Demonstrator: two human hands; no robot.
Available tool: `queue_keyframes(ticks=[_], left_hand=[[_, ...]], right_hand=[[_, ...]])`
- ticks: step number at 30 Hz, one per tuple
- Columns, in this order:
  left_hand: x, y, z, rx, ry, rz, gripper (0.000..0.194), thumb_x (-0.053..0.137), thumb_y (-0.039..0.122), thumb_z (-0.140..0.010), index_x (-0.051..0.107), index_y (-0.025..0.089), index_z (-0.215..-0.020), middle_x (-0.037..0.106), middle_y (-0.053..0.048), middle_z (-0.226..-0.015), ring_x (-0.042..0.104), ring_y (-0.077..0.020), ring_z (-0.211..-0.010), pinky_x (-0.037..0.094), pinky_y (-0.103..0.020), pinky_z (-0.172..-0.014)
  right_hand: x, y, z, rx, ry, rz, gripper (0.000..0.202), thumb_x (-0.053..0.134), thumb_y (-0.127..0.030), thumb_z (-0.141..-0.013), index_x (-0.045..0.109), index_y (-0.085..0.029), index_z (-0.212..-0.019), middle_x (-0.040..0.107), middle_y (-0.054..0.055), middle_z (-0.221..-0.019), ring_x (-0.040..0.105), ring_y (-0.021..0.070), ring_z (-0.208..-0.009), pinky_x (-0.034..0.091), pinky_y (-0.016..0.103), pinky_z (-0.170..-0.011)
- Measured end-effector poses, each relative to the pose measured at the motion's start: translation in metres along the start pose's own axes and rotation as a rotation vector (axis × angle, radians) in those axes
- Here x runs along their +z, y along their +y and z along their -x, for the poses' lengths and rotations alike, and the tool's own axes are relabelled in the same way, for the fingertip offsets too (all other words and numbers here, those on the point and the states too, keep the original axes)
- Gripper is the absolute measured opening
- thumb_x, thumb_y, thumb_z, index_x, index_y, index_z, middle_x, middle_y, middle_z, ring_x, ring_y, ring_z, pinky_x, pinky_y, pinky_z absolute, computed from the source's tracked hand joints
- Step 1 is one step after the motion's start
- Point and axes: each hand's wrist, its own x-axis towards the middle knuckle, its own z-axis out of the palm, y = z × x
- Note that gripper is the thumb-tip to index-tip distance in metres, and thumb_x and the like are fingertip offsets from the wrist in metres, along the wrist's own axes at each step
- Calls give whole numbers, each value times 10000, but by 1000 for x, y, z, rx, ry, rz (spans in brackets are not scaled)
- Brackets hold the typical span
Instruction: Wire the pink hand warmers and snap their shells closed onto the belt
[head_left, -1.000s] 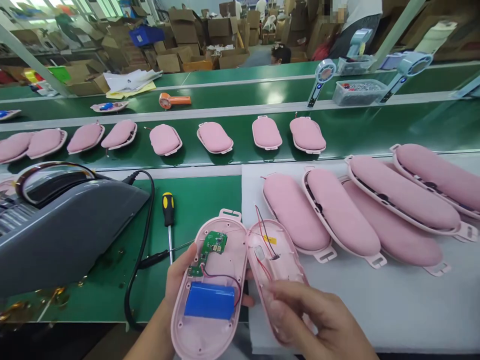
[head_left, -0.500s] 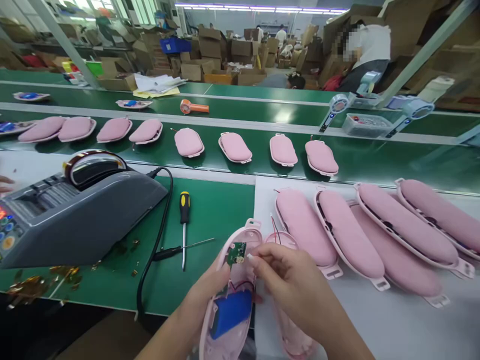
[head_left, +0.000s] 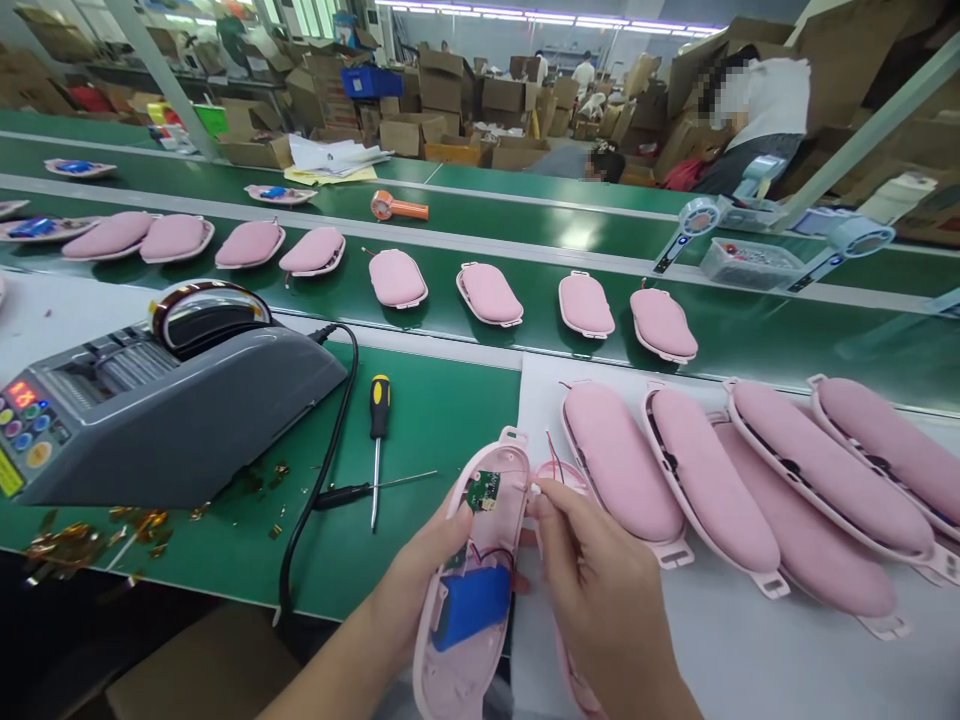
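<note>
A pink oval casing half (head_left: 469, 690) lies tilted in my left hand (head_left: 427, 550), whose fingers and thumb wrap its left side. Inside it a small green circuit board (head_left: 486, 490) sits near the top, with a blue battery (head_left: 472, 605) below it. Thin red and dark wires (head_left: 491, 553) run between the two. My right hand (head_left: 600, 570) is closed in a pinch at the casing's right edge. A tiny white spot shows at its fingertips; whether it is a connector or a nail, I cannot tell. Behind that hand lies another pink half (head_left: 562, 475), mostly hidden, with red and black wires standing up.
Padded pink pieces (head_left: 622, 460) lie at the right, more in a row on the green bench (head_left: 540, 345). A grey tape dispenser (head_left: 187, 415) stands left, its black cable (head_left: 330, 440) near two crossed screwdrivers (head_left: 380, 405). Tape scraps (head_left: 67, 545) litter the front edge.
My right hand has drawn back from beside the circuit board to the casing's right edge, still pinched. The left hand keeps its hold. The whole view has shifted slightly.
</note>
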Motion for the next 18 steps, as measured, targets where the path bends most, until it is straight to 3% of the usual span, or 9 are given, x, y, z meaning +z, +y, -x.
queue_keyframes(ticks=[5,7,10,12,15,18], left_hand=[[4,-1,-1,67,-3,-61,737,678,483,-762,415,235,-1404,667,-108,-1095,634,-223,-841,470,-320,-753],[5,-1,-1,103,-9,-126,747,704,498,-736,451,217,-1381,659,-105,-1114,622,-246,-906,464,-332,-794],[3,-3,-3,168,-9,-194,711,716,511,-727,496,232,-1344,620,-92,-1208,569,-275,-1077,447,-330,-873],[1,-5,-4,162,-20,-221,718,696,508,-752,447,266,-1381,582,-81,-1272,542,-271,-1126,442,-324,-886],[-3,-8,-6,128,-30,-264,820,669,547,-759,317,286,-1452,561,-96,-1296,582,-257,-1029,466,-323,-806],[-7,-9,-8,139,-26,-306,824,651,549,-771,299,269,-1462,564,-106,-1299,597,-260,-972,479,-323,-752]], right_hand=[[-8,-5,-11,424,-491,-429,269,421,-327,-902,582,-200,-728,543,-19,-601,467,118,-547,347,223,-494],[-10,-5,-17,525,-604,-538,260,448,-334,-868,547,-196,-671,507,-24,-600,442,116,-568,336,228,-515],[-11,-3,-25,567,-668,-618,233,457,-322,-836,540,-190,-663,493,-23,-617,442,119,-600,346,239,-560],[-11,-1,-28,566,-692,-638,222,464,-317,-827,528,-189,-658,486,-25,-626,438,119,-613,346,241,-574],[-10,1,-30,543,-726,-635,223,468,-304,-827,496,-189,-637,469,-31,-618,426,114,-608,338,239,-576],[-12,2,-31,515,-746,-598,215,457,-273,-829,499,-191,-634,492,-29,-610,442,117,-597,339,240,-566]])
